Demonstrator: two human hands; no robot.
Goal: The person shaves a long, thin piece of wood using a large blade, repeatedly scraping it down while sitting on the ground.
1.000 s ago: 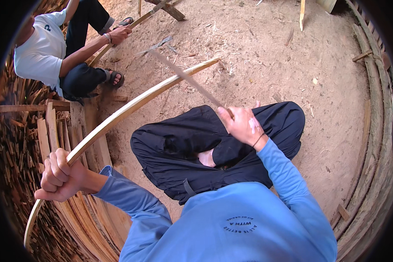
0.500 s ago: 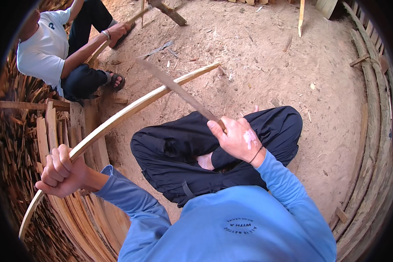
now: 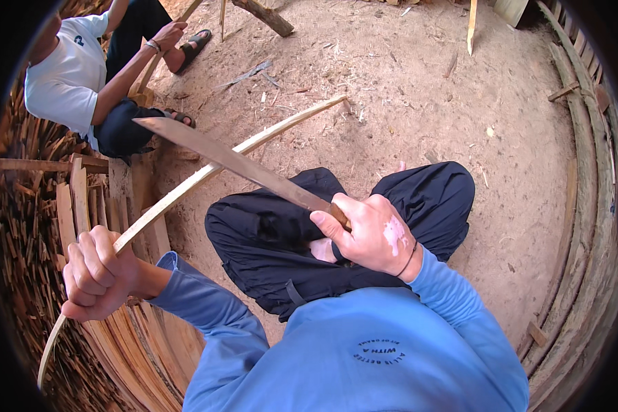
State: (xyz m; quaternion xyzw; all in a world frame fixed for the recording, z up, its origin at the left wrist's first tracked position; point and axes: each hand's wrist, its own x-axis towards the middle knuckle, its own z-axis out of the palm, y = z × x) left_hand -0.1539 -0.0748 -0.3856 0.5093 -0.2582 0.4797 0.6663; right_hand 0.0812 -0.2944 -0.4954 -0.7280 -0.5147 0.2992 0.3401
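Observation:
My left hand (image 3: 97,273) is closed around a long pale wooden strip (image 3: 178,193), near its lower end. The strip slants up and away to the right, its far tip near the dirt floor. In my right hand (image 3: 374,232) is a machete (image 3: 230,159), gripped by its wooden handle (image 3: 339,215). Its broad blade points up and left and crosses over the strip about midway. Whether the edge touches the wood, I cannot tell. My crossed legs in dark trousers (image 3: 275,240) lie beneath the blade and the right hand.
At the upper left another person (image 3: 65,86) sits, holding a wooden piece (image 3: 154,65). Split planks (image 3: 141,350) and a large stack of thin wood pieces (image 3: 20,261) line the left. Long poles (image 3: 584,185) run along the right. Wood shavings dot the dirt floor (image 3: 419,110).
My right hand has drawn back slightly toward me, and the blade now crosses the strip closer to my left hand. The strip has turned slightly. The other person's hand has moved up and left.

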